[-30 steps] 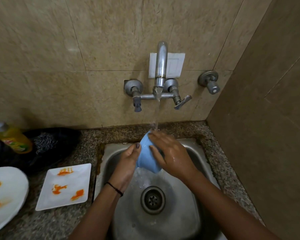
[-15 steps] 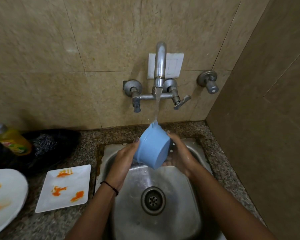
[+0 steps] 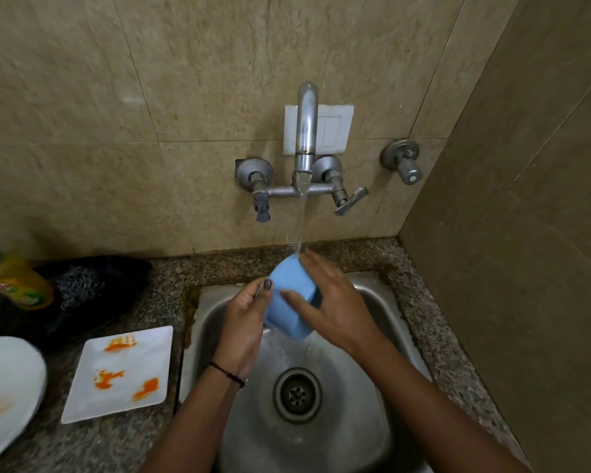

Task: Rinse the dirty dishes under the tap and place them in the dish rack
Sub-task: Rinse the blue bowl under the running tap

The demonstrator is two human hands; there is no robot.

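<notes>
I look down into a steel sink [image 3: 352,435] set in a speckled stone counter [image 3: 171,278] against a tiled wall. The tap [image 3: 307,131] on the far wall is running, and its stream [image 3: 301,220] lands on a blue cup [image 3: 289,303] held tilted over the basin, between both hands.

The left hand [image 3: 244,319] grips the cup from the left, its thumb curled over the side; the other fingers are hidden behind it. The right hand [image 3: 335,308] lies over the cup's right side, fingers fairly straight and spread, thumb on the near face.

On the counter to the left lie a white square plate [image 3: 123,373] and, at the left edge, a white round plate [image 3: 7,387]. Both are smeared with orange sauce. Farther back stand a yellow soap bottle [image 3: 17,281] and a dark scrubber [image 3: 93,288].

I judge the task to be early. The cup is mid-rinse, both plates are untouched, and I see no dish rack, so I cannot tell whether anything has been racked.
</notes>
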